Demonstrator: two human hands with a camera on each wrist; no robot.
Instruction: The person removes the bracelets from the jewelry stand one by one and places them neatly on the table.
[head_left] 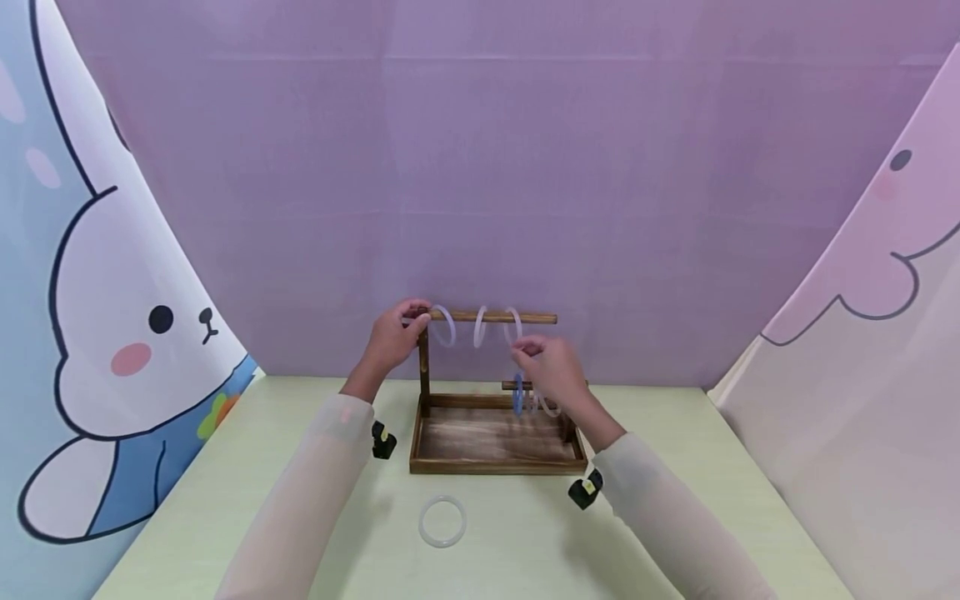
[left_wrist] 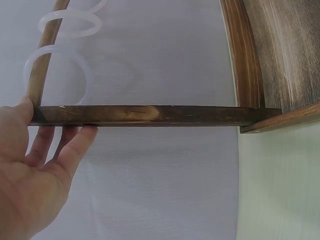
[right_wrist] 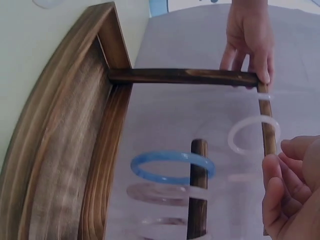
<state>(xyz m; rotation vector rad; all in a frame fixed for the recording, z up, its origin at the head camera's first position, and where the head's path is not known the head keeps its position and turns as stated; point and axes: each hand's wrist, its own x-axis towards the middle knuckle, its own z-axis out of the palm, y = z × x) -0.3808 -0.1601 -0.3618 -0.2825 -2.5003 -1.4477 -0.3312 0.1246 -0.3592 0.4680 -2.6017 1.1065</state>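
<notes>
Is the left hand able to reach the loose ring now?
Likely yes: nothing covers the loose ring in front of the tray, though the left hand must first leave the wooden post.

No words, numbers or brands can be read. The yellow patches (head_left: pixel 588 486) on the black wrist devices (head_left: pixel 383 449), left and right, are too small to make out.

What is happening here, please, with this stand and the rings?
A person is working at a wooden stand. The left hand grips its upper left corner, and the right hand seems to pinch the rightmost ring on the upper bar. Two other pale rings hang there. A blue ring and others hang on the lower bar. One pale ring lies on the table, in front.
</notes>
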